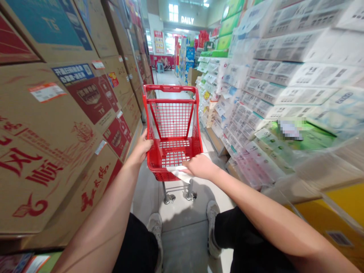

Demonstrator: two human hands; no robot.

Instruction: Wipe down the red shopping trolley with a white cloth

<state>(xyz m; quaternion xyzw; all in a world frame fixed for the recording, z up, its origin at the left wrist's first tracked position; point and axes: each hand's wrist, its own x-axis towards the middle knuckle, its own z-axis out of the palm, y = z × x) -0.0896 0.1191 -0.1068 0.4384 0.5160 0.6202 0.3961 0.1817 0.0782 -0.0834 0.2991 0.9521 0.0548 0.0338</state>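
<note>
A red plastic shopping cart [174,100] with a grid basket stands in the aisle in front of me. On its left side, my left hand [143,147] is closed around the rim. At the near right corner, my right hand [199,166] is closed on a white cloth [179,173], which lies over the near rim. The cloth looks thin; whether it is fabric or paper I cannot tell. Floor tiles show through the grid of the basket, and its metal legs with wheels [170,198] rest on the floor.
Stacked cardboard boxes [25,125] line the left side closely. To the right rise piles of wrapped tissue packs [295,72], with a green pack [309,134] among them. Ahead, the aisle floor [167,77] leads to a blue stool [160,67]. My shoes [213,227] stand behind the cart.
</note>
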